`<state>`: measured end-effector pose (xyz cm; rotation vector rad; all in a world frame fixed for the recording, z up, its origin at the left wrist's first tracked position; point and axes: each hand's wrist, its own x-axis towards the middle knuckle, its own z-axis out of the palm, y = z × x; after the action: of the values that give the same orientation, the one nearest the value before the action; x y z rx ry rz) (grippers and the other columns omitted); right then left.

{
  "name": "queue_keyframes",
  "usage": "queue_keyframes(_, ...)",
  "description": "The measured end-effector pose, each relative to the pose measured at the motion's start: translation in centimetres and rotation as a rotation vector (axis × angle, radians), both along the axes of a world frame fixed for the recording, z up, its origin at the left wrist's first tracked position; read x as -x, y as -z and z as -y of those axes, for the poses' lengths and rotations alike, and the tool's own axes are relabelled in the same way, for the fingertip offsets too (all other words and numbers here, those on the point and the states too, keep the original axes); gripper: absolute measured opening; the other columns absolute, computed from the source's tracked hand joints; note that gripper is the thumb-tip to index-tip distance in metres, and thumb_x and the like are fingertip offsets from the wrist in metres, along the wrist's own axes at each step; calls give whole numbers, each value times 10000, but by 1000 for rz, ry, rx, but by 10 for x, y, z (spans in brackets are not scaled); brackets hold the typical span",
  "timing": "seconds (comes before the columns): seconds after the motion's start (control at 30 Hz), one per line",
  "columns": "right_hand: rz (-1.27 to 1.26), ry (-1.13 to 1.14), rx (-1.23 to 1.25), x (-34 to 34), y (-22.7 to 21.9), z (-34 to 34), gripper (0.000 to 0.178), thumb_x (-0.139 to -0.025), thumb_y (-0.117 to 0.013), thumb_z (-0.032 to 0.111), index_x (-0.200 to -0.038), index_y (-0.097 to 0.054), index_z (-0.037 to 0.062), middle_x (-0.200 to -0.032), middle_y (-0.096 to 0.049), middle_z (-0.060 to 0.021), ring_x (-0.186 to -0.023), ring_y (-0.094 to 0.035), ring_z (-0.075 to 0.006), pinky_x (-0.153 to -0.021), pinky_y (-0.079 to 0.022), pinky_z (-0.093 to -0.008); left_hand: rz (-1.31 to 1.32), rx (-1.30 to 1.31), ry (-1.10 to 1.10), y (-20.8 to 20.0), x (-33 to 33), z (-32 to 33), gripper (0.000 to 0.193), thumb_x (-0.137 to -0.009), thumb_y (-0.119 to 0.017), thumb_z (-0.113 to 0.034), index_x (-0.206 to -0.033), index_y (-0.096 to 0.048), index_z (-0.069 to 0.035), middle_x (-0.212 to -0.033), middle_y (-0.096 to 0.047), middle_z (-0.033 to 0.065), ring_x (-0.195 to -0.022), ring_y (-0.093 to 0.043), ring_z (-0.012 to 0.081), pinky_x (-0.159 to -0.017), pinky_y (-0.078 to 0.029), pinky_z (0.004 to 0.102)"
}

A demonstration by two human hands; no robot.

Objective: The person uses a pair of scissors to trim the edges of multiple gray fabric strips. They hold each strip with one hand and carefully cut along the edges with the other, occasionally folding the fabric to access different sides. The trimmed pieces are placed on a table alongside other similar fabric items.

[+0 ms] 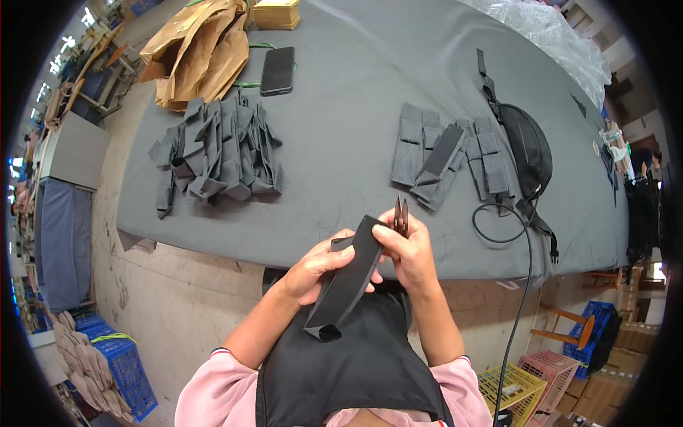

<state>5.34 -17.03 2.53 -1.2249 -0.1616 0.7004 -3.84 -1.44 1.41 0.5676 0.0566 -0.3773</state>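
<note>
Between my hands, above my lap at the table's near edge, is a dark sewn fabric strip with an open, folded lower end. My left hand is closed on its left side, thumb on top. My right hand pinches the upper right corner of the strip between thumb and fingers. That same hand also holds dark thread snips, blades pointing away from me. Beyond it on the table lie several grey fabric pieces, one with a dark strip on top. To the left sits a larger heap of similar grey pieces.
On the grey-covered table lie a phone, a brown paper bag, a stack of yellowish cards and a black waist bag. A black cable hangs over the near right edge. Plastic crates stand on the floor.
</note>
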Motion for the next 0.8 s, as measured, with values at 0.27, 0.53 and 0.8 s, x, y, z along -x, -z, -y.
queue_keyframes(0.27,884,230,520,17,3,10,258,-775,-674,74,-1020,-595,52,-810,-579,-58,-618,-537,-140,-553,-426,-309,-118,51,-133,14,-4,10,642,-940,-506,-360,-1432,-215,-67,-1154,-518,168,-866,-613,281,-708,-545,356)
queue_keyframes(0.53,1241,225,736,14,-1,16,345,-719,-700,69,-1052,-614,93,-814,-557,-31,-617,-539,-200,-544,-402,-311,-89,-166,-70,0,-7,10,621,-969,-449,-367,-1432,-234,-13,-1053,-574,153,-784,-620,204,-679,-530,293)
queue_keyframes(0.8,867,202,464,16,1,15,295,-760,-673,44,-1048,-610,59,-817,-542,-51,-638,-536,-160,-574,-435,-282,-158,-358,35,-7,-3,6,584,-971,-449,-364,-1403,-290,-6,-1004,-597,175,-716,-630,217,-656,-539,302)
